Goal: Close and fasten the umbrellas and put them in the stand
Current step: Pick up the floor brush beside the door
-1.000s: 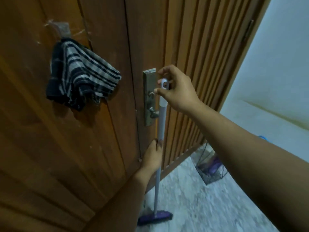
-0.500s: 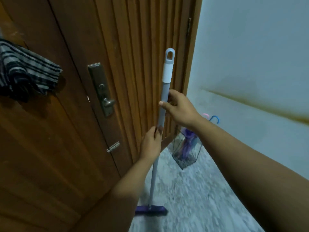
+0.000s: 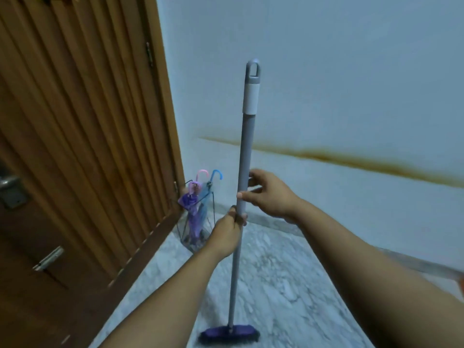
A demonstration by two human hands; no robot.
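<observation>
Colours and patterns noted, corridor corner

Broom handle (image 3: 244,156) was grey with a white collar; its brush head (image 3: 229,334) purple. Umbrellas (image 3: 197,212) in the wire stand (image 3: 212,204) were purple and light blue, hooks pink and blue. Door (image 3: 82,136) was brown ribbed wood. Wall (image 3: 339,71) pale blue, with a rust-brown streak. Floor (image 3: 288,285) was mottled grey-white marble.

Broom (image 3: 244,172) stood upright at centre, head on floor (image 3: 288,285). Left hand (image 3: 227,234) gripped pole, right hand (image 3: 270,194) just above it on same pole. Door (image 3: 82,134) stood left, wall (image 3: 326,84) behind and right. Umbrella stand (image 3: 195,229) sat on floor in corner between door and wall, behind left hand; closed umbrellas (image 3: 197,209) stood inside it, handles up.
</observation>
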